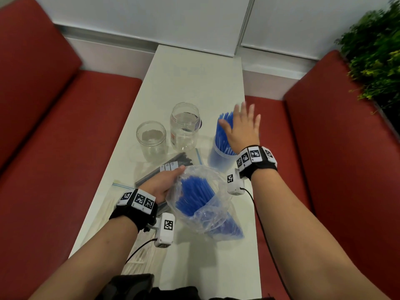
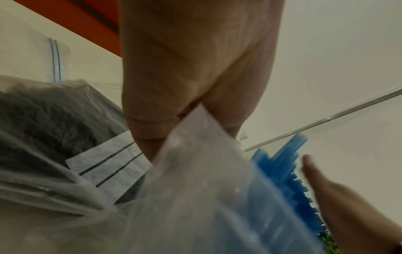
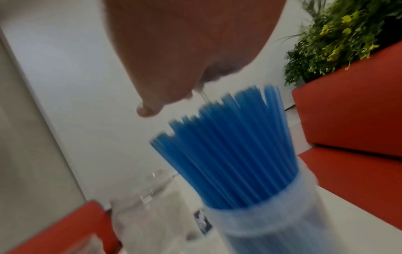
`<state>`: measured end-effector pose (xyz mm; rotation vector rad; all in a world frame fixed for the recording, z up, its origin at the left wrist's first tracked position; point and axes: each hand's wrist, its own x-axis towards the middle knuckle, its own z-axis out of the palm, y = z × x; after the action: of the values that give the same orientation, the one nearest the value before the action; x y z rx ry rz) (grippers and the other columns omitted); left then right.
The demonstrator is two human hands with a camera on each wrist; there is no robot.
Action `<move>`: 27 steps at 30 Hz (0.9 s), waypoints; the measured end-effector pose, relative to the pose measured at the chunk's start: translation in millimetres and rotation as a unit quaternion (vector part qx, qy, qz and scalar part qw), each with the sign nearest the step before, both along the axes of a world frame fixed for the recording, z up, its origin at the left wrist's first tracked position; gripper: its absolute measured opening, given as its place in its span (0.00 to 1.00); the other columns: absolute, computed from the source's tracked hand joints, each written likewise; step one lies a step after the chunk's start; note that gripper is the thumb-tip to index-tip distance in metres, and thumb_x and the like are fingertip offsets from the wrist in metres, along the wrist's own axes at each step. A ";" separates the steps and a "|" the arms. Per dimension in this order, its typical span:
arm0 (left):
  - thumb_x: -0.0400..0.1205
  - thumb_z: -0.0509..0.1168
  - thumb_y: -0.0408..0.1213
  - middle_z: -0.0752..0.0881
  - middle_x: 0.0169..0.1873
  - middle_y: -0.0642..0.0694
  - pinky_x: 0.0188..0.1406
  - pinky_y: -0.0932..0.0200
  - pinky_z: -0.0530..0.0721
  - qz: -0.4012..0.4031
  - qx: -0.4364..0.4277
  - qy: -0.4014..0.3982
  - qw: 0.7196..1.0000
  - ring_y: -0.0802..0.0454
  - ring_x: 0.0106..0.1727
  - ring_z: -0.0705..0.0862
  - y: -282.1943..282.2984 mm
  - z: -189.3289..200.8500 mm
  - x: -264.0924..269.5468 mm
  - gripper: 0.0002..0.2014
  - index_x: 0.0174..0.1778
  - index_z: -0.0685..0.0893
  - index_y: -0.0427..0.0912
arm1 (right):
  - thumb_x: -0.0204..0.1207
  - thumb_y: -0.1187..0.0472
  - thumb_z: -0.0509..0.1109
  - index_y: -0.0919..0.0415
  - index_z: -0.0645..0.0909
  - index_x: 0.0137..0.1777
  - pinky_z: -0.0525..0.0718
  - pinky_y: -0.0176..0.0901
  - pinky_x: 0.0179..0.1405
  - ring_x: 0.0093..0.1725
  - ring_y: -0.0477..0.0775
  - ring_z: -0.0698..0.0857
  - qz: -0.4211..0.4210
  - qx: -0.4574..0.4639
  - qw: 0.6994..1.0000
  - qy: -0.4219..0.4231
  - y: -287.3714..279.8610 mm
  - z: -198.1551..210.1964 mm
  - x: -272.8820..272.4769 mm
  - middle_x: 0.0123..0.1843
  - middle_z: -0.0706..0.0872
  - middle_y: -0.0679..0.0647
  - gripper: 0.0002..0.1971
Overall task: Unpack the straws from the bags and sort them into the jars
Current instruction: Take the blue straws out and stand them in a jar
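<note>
A clear plastic bag (image 1: 205,204) with blue straws (image 1: 194,195) in it lies near the table's front. My left hand (image 1: 164,185) pinches its open rim (image 2: 195,137). A jar (image 1: 218,158) at the right holds a bunch of upright blue straws (image 1: 223,135) (image 3: 228,154). My right hand (image 1: 242,126) hovers just above their tips with fingers spread and straight. Two clear empty jars (image 1: 151,139) (image 1: 185,125) stand to the left. A bag of black straws (image 1: 166,169) (image 2: 43,120) lies behind my left hand.
The narrow white table (image 1: 194,83) runs between two red benches (image 1: 65,126) (image 1: 335,137). Green plants (image 1: 376,53) stand at the far right. A flat zip bag (image 1: 121,191) lies under my left wrist.
</note>
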<state>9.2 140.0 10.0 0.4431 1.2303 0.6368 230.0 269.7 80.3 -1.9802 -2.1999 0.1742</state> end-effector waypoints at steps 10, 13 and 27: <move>0.90 0.62 0.51 0.92 0.58 0.37 0.71 0.39 0.83 -0.014 0.008 -0.013 1.000 0.38 0.61 0.91 -5.1 8.4 3.3 0.21 0.68 0.85 0.38 | 0.82 0.61 0.65 0.52 0.85 0.60 0.82 0.32 0.50 0.44 0.35 0.85 0.047 0.094 0.901 0.422 -64.7 26.5 -3.5 0.45 0.88 0.42 0.11; 0.90 0.62 0.49 0.91 0.59 0.35 0.73 0.38 0.81 0.010 0.015 -0.011 1.000 0.36 0.62 0.90 -5.6 12.9 7.8 0.20 0.67 0.85 0.38 | 0.79 0.63 0.68 0.49 0.83 0.56 0.85 0.42 0.48 0.43 0.47 0.88 0.090 -0.196 0.924 0.317 -96.5 21.8 -8.4 0.42 0.90 0.50 0.10; 0.90 0.60 0.52 0.92 0.55 0.35 0.62 0.45 0.86 0.049 0.014 0.015 0.999 0.39 0.58 0.91 -18.2 14.7 15.7 0.23 0.63 0.88 0.34 | 0.81 0.58 0.71 0.59 0.80 0.59 0.78 0.47 0.55 0.55 0.61 0.85 0.023 -0.241 0.959 0.150 -174.8 -45.6 -18.4 0.56 0.87 0.60 0.10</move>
<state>24.9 121.8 24.7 0.4179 1.2783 0.7338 211.5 94.9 34.7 -1.9483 -2.1407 1.0336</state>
